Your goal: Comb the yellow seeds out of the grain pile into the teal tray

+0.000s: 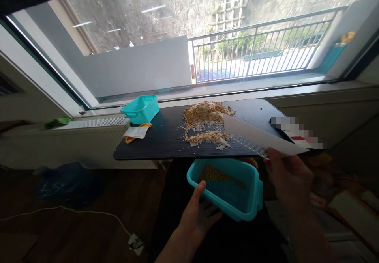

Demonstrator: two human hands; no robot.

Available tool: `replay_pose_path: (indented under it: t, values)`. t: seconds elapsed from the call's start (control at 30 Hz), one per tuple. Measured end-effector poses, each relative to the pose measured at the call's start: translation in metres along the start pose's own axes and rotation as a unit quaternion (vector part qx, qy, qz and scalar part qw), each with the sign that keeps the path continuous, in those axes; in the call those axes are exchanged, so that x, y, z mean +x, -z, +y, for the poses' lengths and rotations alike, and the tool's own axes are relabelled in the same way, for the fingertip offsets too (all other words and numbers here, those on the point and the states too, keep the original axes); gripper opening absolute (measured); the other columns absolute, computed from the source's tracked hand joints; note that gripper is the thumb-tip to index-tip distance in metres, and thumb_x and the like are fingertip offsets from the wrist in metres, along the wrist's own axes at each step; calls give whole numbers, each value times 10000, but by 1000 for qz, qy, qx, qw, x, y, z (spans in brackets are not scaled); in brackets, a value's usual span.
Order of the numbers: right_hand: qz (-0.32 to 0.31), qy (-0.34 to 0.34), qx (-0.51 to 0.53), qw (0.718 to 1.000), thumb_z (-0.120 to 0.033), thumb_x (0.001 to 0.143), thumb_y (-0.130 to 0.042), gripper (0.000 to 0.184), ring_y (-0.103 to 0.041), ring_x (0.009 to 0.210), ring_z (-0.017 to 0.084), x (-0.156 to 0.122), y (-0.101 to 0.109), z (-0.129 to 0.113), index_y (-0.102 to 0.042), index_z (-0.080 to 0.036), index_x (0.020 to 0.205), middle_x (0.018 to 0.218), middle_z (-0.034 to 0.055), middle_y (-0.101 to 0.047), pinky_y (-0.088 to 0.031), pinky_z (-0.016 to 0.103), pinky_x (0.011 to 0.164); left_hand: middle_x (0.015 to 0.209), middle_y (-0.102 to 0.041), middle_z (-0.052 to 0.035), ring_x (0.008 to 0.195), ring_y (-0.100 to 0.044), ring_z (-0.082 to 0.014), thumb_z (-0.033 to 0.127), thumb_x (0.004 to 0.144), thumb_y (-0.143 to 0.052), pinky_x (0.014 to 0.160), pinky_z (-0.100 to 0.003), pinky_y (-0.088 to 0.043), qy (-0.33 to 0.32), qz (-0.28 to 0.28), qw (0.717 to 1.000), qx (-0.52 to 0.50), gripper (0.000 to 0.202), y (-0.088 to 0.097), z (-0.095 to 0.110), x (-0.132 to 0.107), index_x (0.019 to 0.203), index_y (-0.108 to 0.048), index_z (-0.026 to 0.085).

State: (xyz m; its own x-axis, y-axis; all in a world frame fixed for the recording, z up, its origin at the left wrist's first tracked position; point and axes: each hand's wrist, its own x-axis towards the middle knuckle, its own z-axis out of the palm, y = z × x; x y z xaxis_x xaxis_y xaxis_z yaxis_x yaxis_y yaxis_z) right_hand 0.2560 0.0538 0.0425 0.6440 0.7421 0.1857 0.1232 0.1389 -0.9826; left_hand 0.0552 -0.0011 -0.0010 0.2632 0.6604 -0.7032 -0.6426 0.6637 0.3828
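My left hand (pixel 195 217) supports a turquoise plastic tub (pixel 254 211) from below, its thumb over the rim. Tan, bean-like grains (pixel 213 173) lie in the tub's far left part, with a thin trail to the right. A long white sheet (pixel 256 133) with a slotted, comb-like edge is pinched in my right hand (pixel 288 176). Its far end meets a heap of mixed tan beans and white grains (pixel 201 113) on the black tabletop (pixel 154 146). Nearer the front edge runs a smaller strip of the same mix (pixel 207 137).
A second turquoise basket (pixel 145 111) and a white and orange packet (pixel 137 132) occupy the table's left end. A partly blurred-out item (pixel 299 133) lies at the right. Below are a blue plastic bag (pixel 71 184) and a corded power socket (pixel 136 244). A window rises behind.
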Motion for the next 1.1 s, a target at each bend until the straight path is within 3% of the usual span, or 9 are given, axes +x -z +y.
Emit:
replay_pose_path:
  t: [0.1,0.37,0.63,0.83,1.1]
  values:
    - [33,-15,-4,999,-414,647,-712,352,-629,597,172,-2,-9,-7,-687,-173,901,737,28,-696,-506,293,567,1202,-571,-166,1059,-579,-303,517,749,-579,883,-423,-468,-1,0,1000,2,629,1,-1,-2,1244,-460,148]
    - [-14,30,-104,994,-413,677,-673,318,-661,718,230,6,-21,-11,-694,-166,877,697,30,-710,-494,325,678,1188,-580,-178,1046,-587,-300,535,758,-555,887,-406,-464,12,0,1000,-6,649,6,0,-5,1249,-459,122]
    - [-57,81,-168,981,-404,696,-635,235,-633,618,188,18,-29,-13,-675,-187,776,687,11,-696,-471,295,631,1209,-568,-173,1080,-567,-304,515,761,-562,903,-405,-462,23,18,999,-19,640,1,4,-3,1253,-462,118]
    - [-66,55,-129,988,-390,686,-648,215,-616,596,165,11,-26,-24,-668,-191,768,679,4,-682,-462,260,565,1220,-558,-181,1081,-567,-309,529,769,-542,883,-404,-470,15,29,999,3,642,-1,4,-6,1258,-455,122]
    - [-59,-6,-90,994,-418,648,-671,232,-553,476,140,1,-14,-21,-648,-197,714,552,-16,-612,-428,242,446,1213,-568,-174,1077,-574,-310,514,770,-550,893,-413,-466,15,20,1000,-8,634,0,6,-5,1269,-444,139]
